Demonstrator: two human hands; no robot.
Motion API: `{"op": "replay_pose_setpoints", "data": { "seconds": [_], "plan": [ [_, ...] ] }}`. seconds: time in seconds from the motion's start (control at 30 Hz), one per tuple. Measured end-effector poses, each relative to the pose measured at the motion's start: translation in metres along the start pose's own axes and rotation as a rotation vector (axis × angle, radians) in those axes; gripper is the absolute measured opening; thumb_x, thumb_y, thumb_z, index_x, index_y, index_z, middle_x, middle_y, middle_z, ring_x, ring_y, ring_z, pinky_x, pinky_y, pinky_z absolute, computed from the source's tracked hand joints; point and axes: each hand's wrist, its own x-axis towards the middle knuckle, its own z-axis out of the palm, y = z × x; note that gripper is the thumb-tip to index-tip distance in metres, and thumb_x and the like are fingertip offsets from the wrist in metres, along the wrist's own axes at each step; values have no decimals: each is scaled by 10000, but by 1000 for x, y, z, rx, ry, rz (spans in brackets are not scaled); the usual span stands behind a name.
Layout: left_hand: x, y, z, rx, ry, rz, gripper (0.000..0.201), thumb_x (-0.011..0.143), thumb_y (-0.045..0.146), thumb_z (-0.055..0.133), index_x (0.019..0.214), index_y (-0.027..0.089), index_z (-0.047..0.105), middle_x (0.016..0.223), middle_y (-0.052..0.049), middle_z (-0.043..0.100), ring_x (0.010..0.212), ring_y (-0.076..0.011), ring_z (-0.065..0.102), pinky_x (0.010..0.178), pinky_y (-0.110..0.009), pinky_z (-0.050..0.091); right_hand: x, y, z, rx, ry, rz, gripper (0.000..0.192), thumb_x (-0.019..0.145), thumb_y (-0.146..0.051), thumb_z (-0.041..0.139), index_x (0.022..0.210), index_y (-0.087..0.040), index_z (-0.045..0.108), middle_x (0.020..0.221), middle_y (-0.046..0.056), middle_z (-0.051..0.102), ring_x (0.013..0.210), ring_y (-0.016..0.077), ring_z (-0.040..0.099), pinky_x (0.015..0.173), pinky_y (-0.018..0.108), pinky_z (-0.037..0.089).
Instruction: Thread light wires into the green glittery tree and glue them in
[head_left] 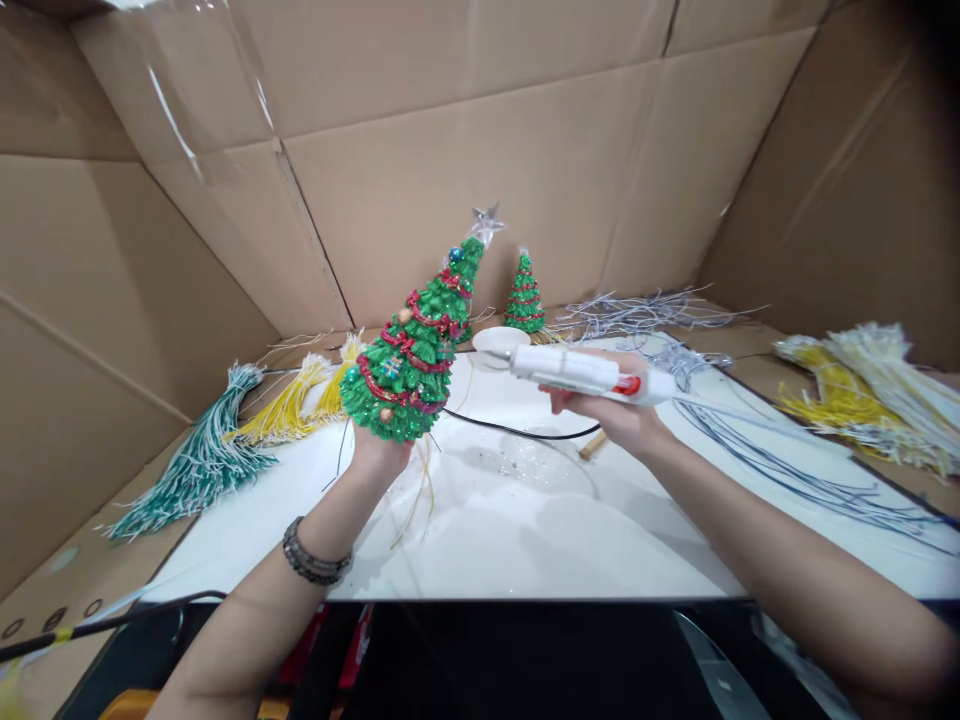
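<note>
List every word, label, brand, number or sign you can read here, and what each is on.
No readable words, brands or numbers.
White nozzled tool in the right hand: no lettering I can make out; its surface is blurred.
Decorated tree in the left hand: no lettering shows.
Round marks on the lower-left cardboard: too unclear to read as any sign.
</note>
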Motion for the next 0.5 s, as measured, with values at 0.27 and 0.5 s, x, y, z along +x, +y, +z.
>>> {"op": "replay_pose_setpoints", "data": {
  "seconds": [0.27, 0.5],
  "plan": [
    [-2, 5, 5, -71, -72, -115, 298, 700, 403, 803, 943, 240, 749, 1024, -43, 781, 1117, -233, 694, 946, -327, 580, 74, 48, 1, -850, -140, 252, 71, 776, -224, 612, 826, -177, 632, 1035, 141, 677, 958, 276, 633, 741, 310, 423],
    [-8, 6, 8, -93, -79, -197, 381, 677, 405, 812, 1005, 224, 744, 1066, -64, 775, 1113, -269, 695, 966, -409, 578, 118, 79, 27, -615, -213, 235, 65, 701, -160, 688, 753, -156, 649, 842, 139, 698, 881, 279, 649, 703, 313, 442]
  ]
}}
